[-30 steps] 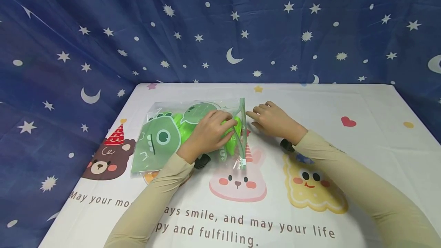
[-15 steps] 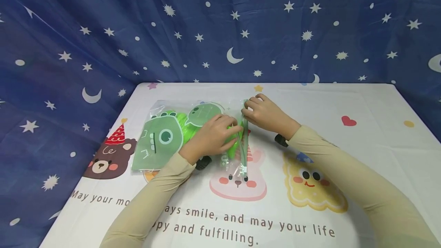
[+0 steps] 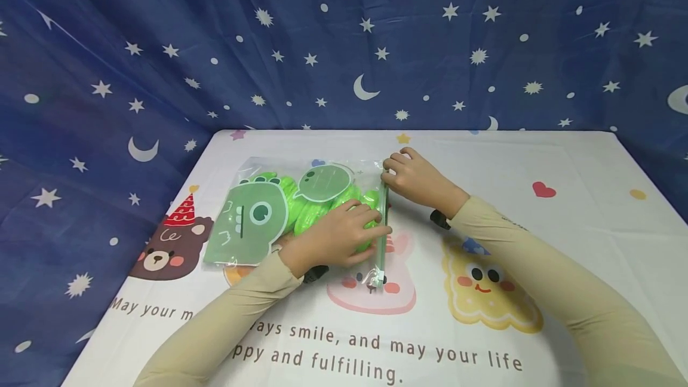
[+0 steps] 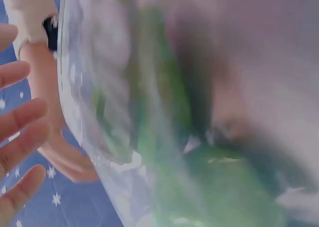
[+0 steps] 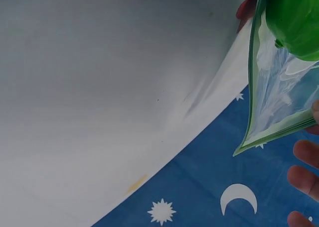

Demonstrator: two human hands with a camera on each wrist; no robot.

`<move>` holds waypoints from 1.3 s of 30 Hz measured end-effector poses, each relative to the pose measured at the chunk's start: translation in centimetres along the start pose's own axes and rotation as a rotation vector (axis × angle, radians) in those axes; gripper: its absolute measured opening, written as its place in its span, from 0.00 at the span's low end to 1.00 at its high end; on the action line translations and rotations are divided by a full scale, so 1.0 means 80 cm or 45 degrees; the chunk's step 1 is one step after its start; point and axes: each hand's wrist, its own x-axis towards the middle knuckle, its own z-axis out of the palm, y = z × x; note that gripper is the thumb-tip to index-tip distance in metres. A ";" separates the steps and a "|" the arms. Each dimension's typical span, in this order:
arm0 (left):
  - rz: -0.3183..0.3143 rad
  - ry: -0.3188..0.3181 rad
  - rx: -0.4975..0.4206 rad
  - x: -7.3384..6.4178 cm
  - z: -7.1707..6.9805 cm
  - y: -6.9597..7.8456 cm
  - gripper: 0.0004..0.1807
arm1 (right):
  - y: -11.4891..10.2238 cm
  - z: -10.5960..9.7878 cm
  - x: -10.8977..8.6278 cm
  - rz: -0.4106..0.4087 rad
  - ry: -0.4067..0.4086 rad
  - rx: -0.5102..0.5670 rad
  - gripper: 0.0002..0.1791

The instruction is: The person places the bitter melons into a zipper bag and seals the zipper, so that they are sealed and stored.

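Observation:
A clear zip bag [image 3: 244, 237] with a green dinosaur print lies on the table. Glossy bright-green rounded things [image 3: 309, 214] fill it; one green thing [image 5: 296, 23] shows a small nub in the right wrist view. Its green-edged mouth [image 5: 254, 57] gapes in that view, and the white zip slider [image 3: 380, 276] is at the near end. My left hand [image 3: 335, 235] is over the bag by the mouth, its fingers [image 4: 22, 120] spread in the left wrist view. At the far corner, my right hand [image 3: 419, 179] pinches the bag's lip.
A white tablecloth [image 3: 591, 243] printed with cartoon figures and lettering covers the table. Behind and to the left hangs a dark blue curtain [image 3: 301, 28] with stars and moons. Black wrist straps [image 3: 439, 218] are partly visible at both wrists.
My right hand has come left onto the far corner of the bag's mouth. My left hand has shifted toward me and right, no longer lifting the lip, and more green shows.

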 end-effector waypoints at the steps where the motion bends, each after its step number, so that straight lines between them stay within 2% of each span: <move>1: 0.017 -0.017 0.000 -0.001 0.000 0.004 0.17 | 0.001 0.000 0.000 0.005 -0.004 0.000 0.03; 12: 0.216 -0.221 0.002 -0.003 0.011 0.037 0.16 | 0.011 -0.004 -0.001 0.067 -0.057 -0.020 0.02; 16: 0.240 -0.291 0.028 0.001 0.015 0.041 0.16 | 0.013 -0.005 -0.003 0.072 -0.066 -0.026 0.03; 20: 0.239 -0.295 0.045 0.003 0.020 0.042 0.10 | 0.013 -0.006 -0.003 0.078 -0.066 -0.028 0.03; 24: 0.245 -0.208 0.071 0.003 0.022 0.039 0.08 | 0.011 -0.009 -0.006 0.080 -0.082 -0.017 0.03; 27: 0.256 -0.086 0.120 0.001 0.021 0.034 0.07 | 0.006 -0.013 -0.009 0.063 -0.089 0.041 0.05; 33: 0.228 0.160 0.226 -0.006 0.019 0.024 0.06 | -0.014 -0.026 -0.019 -0.052 -0.073 0.155 0.12; 36: 0.206 0.237 0.233 -0.009 0.019 0.020 0.04 | -0.025 -0.035 -0.025 -0.110 -0.085 0.171 0.14; 39: 0.199 0.282 0.227 -0.011 0.018 0.016 0.03 | -0.035 -0.043 -0.030 -0.180 -0.101 0.194 0.16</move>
